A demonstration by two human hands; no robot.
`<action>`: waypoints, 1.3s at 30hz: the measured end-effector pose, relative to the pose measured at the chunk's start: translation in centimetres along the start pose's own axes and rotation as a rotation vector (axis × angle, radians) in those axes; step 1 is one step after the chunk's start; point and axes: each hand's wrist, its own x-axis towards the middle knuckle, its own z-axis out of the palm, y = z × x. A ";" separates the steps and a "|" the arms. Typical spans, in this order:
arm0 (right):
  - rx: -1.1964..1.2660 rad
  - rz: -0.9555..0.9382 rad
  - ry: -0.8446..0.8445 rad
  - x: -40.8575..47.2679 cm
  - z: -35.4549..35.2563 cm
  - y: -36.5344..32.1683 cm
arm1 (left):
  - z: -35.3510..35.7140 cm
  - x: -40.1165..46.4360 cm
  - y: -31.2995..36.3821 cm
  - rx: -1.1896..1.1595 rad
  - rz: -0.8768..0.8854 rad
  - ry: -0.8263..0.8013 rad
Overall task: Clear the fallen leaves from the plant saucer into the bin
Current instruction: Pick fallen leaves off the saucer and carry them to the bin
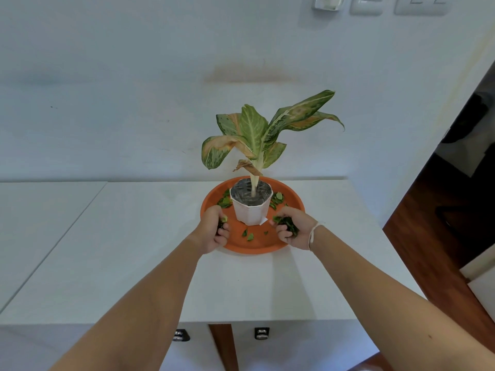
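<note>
Seen from the head camera, looking down, two bare forearms reached forward over a white table (134, 250) toward an orange plant saucer (292, 199) near its far edge. A white faceted pot (251, 212) stood at the saucer's centre, holding a plant (257, 135) with broad green leaves, some browned at the edges. The left hand (214, 228) was over the saucer's left rim, its fingers curled tight around a small clump of green leaf pieces (224, 219). The right hand (292, 231), with a pale band at the wrist, was over the right rim, fist closed on a larger bunch of leaves (288, 223). Loose fallen leaves (247, 235) lay on the saucer between the hands, with more scraps beside the pot on the left (225, 200) and right (277, 198). No bin showed in view.
</note>
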 end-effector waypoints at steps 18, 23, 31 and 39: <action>0.062 -0.081 0.150 -0.3 0.2 1.1 | 1.2 -0.6 -1.6 -0.261 0.032 -0.012; -0.385 -0.165 0.325 -0.4 0.6 0.9 | 1.0 -0.4 -1.4 -0.062 0.032 0.043; -1.390 -0.363 0.430 0.4 1.1 0.8 | 1.5 1.1 -1.1 0.841 0.335 0.210; -1.781 -0.412 0.419 1.2 1.4 1.8 | 1.9 2.4 -2.8 1.376 0.483 0.285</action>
